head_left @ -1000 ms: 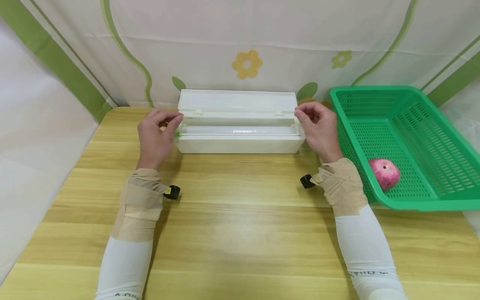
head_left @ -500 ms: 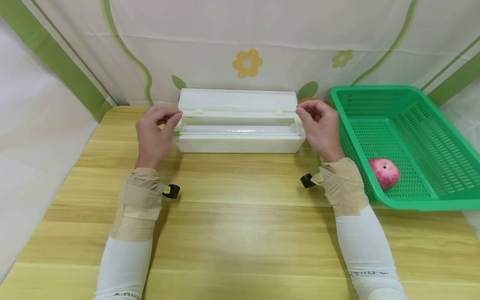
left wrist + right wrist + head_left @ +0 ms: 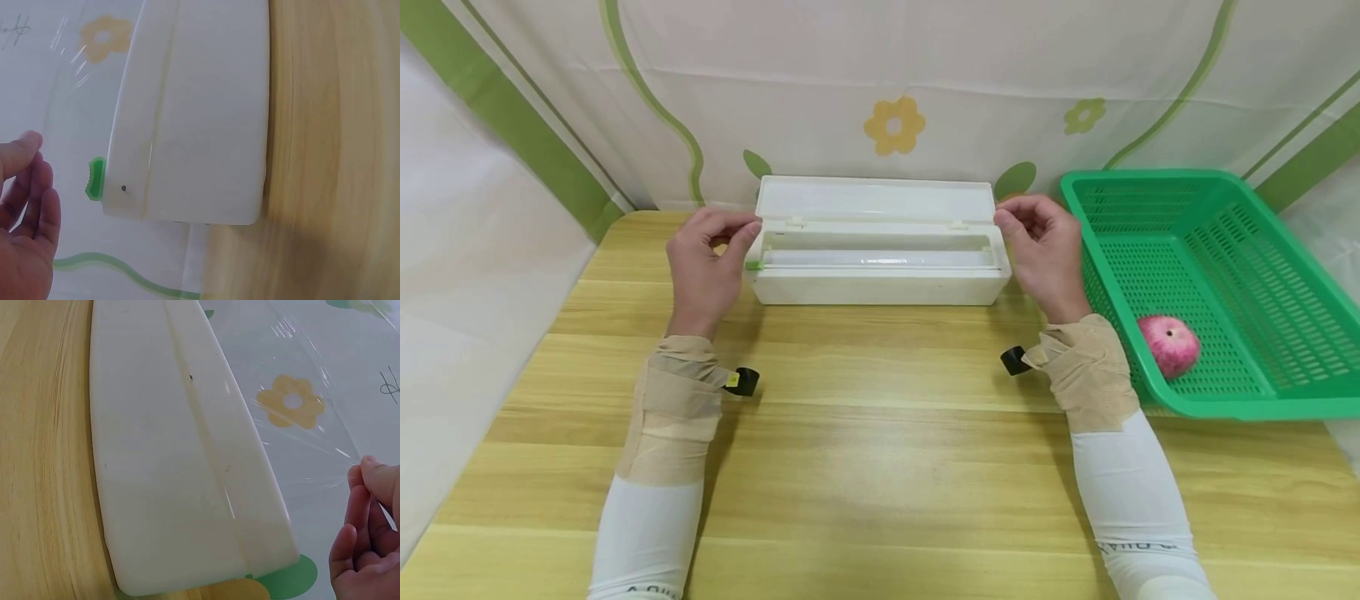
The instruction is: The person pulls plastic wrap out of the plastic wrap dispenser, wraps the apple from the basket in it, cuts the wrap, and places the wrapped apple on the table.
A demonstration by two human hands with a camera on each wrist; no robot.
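Pinching thin, clear plastic film (image 3: 331, 450) with left hand (image 3: 706, 265) and right hand (image 3: 1047, 260), likely featherlight, limp, clingy and easily torn, so best held by its left and right corners.

Partly legible lettering (image 3: 1138, 547), seemingly "QUA", marks the right sleeve (image 3: 1127, 487).

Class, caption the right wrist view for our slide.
Right hand pinching clear cling film beside a white wrap dispenser.

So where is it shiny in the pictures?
Head view: pale glare on the table, a white glint on the roll; right wrist: bright streaks on the film; left wrist: streaks on the film too, thin glint on the box.
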